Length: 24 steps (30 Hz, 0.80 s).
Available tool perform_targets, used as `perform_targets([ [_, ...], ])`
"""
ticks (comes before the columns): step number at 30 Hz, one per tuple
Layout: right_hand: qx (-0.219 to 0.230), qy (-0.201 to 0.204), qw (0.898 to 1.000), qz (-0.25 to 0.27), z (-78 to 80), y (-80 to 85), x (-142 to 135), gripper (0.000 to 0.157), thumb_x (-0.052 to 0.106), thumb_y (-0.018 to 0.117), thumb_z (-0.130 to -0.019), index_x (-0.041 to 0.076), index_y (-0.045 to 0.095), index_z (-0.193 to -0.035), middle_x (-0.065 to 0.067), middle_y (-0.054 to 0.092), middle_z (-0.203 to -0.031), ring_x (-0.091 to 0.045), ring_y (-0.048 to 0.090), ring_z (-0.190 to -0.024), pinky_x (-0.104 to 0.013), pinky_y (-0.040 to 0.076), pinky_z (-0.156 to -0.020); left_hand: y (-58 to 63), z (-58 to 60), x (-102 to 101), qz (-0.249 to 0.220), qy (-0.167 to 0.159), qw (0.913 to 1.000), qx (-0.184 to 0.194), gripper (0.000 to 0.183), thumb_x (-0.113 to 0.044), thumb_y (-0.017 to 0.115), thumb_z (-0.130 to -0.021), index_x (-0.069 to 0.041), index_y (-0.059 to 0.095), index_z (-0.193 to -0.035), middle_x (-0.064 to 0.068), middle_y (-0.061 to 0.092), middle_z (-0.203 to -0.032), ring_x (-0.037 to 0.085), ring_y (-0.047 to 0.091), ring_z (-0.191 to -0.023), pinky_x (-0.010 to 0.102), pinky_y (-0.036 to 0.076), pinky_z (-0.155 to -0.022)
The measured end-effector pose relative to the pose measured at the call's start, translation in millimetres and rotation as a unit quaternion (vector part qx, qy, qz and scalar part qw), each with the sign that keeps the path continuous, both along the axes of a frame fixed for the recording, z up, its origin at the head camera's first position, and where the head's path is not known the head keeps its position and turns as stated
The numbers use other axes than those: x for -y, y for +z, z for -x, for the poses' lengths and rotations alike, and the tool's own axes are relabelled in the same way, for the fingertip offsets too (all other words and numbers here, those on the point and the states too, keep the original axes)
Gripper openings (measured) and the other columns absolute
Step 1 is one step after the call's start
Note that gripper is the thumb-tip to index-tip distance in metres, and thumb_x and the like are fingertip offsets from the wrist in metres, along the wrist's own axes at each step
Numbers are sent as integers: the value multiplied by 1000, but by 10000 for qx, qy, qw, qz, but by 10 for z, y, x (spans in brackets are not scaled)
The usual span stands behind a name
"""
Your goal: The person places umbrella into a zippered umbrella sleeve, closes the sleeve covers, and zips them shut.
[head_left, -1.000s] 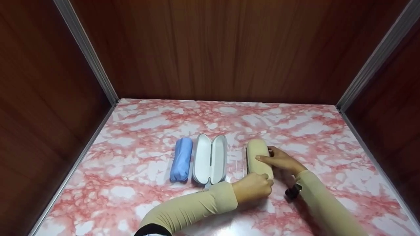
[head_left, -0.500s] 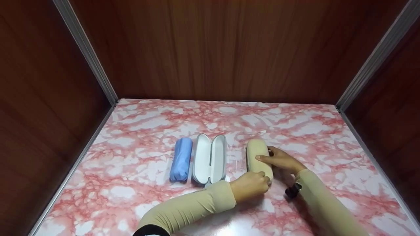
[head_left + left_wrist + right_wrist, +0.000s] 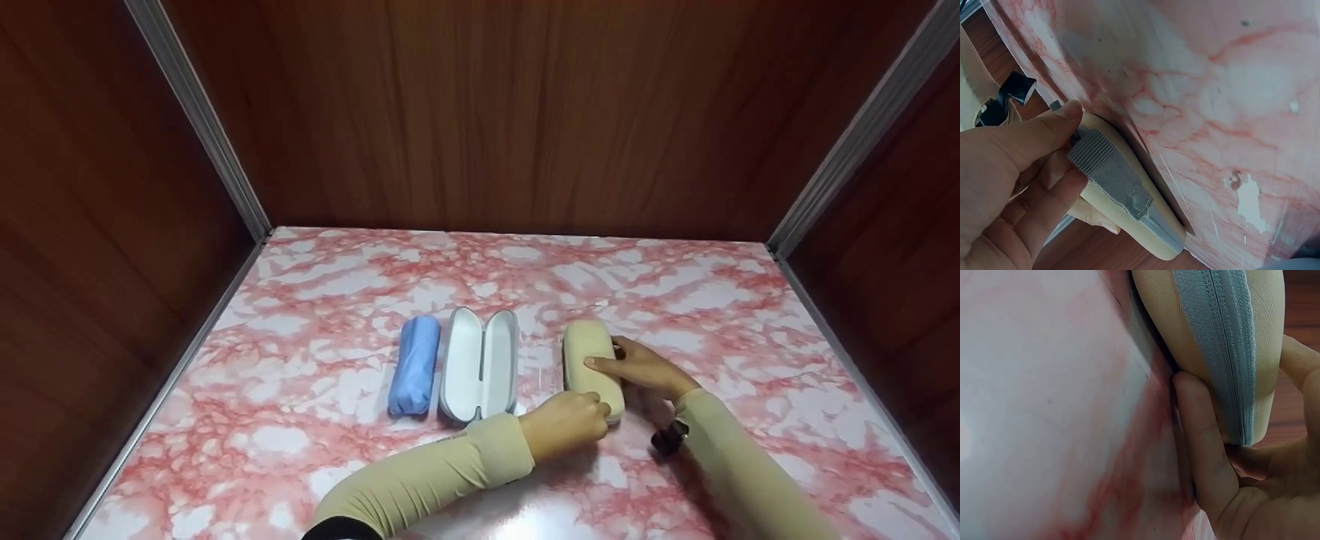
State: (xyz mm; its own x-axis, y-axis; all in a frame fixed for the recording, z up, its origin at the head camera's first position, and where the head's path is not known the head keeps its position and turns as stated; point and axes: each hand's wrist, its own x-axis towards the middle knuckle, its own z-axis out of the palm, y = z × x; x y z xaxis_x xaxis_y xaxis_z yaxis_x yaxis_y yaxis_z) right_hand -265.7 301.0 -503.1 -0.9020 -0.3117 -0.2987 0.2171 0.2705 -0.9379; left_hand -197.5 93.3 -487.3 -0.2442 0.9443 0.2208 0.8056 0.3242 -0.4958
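A beige zippered glasses case (image 3: 587,343) lies on the table at right of centre. My right hand (image 3: 646,370) holds it from the right, thumb on top; in the right wrist view, fingers brace the case's side below a grey zipper (image 3: 1229,354). My left hand (image 3: 566,425) is at the near end, fingers curled. Seen from the left wrist, thumb and fingers pinch at the zipper line beside a ribbed grey fabric strip (image 3: 1107,169); the pull itself is mostly hidden by the fingers. The zipper looks closed on the stretch facing the right wrist camera.
Left of the beige case, a grey hard glasses case (image 3: 500,367) lies spread open, its inside white. Beside that is a rolled blue cloth bundle (image 3: 415,365). Wood-grain panels (image 3: 480,112) enclose the red-and-white marbled table (image 3: 315,345) at the back and sides.
My left hand has slid a little leftward and away from me around the near end of the beige case, uncovering its near right corner. The right hand stays in place.
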Motion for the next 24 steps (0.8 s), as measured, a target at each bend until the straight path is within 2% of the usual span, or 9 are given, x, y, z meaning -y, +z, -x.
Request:
perform_targets([
  [4, -12, 28, 9999, -132, 2, 3, -6, 82, 31, 74, -93, -4, 28, -151, -25, 51, -136, -31, 60, -114, -39, 50, -96, -2, 2, 9, -24, 33, 9999, 113, 16, -16, 70, -87, -30, 77, -82, -13, 66, -88, 5, 59, -78, 17, 51, -62],
  [12, -380, 216, 9945, -955, 6, 32, -30, 89, 41, 71, -93, -8, 27, -152, -27, 49, -141, -31, 56, -118, -41, 46, -100, 1, 1, 17, -66, 128, 9996, 245, 16, -17, 71, -89, -30, 78, -83, -12, 66, -88, 6, 60, -77, 19, 52, -60],
  [24, -512, 211, 9929, -1056, 13, 47, -43, 87, 40, 71, -93, -9, 29, -150, -28, 49, -141, -33, 54, -121, -46, 41, -105, 13, 28, 72, -143, 136, 9995, 244, 16, -14, 71, -88, -27, 78, -83, -11, 66, -87, 7, 60, -77, 18, 52, -60],
])
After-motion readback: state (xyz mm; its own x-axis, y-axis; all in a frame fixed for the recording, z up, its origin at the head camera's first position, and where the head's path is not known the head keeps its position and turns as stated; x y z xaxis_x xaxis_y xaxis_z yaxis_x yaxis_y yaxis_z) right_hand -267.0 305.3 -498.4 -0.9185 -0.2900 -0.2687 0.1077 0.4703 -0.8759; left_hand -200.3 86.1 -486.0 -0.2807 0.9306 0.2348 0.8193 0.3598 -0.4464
